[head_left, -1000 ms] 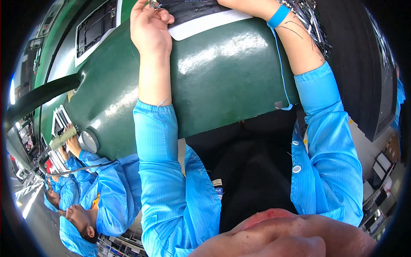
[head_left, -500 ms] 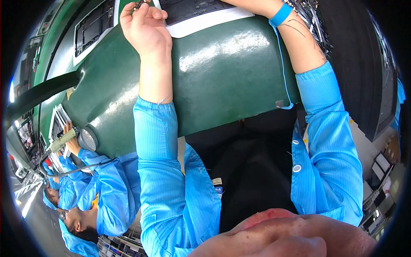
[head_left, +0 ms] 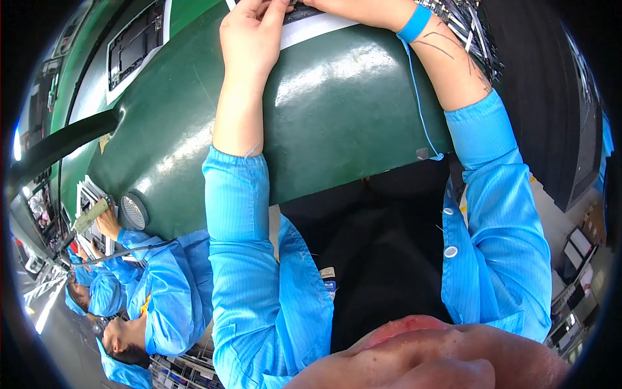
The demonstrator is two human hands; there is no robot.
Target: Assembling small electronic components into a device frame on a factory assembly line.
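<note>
At the top edge my left hand (head_left: 251, 39) is closed in a pinch over a dark flat part with a white border (head_left: 317, 27). What its fingertips hold is too small and cut off to name. My right hand (head_left: 363, 9) reaches in from the right, its fingers close to the left fingertips and partly beyond the picture's edge. Around my right wrist sits a blue wrist strap (head_left: 414, 24), from which a thin blue cord (head_left: 419, 104) runs down to the edge of the green work mat (head_left: 337, 123).
Another dark panel in a white frame (head_left: 136, 47) lies at the upper left. Black and white strips (head_left: 468, 32) are heaped beyond my right wrist. A black curved tube (head_left: 65, 139) and a round perforated metal head (head_left: 134, 211) stand left, near a co-worker in blue (head_left: 170, 295).
My left hand has moved right, from beside the panel to over it, meeting my right hand, which has shifted slightly left. The co-worker's hand at the left has moved a little.
</note>
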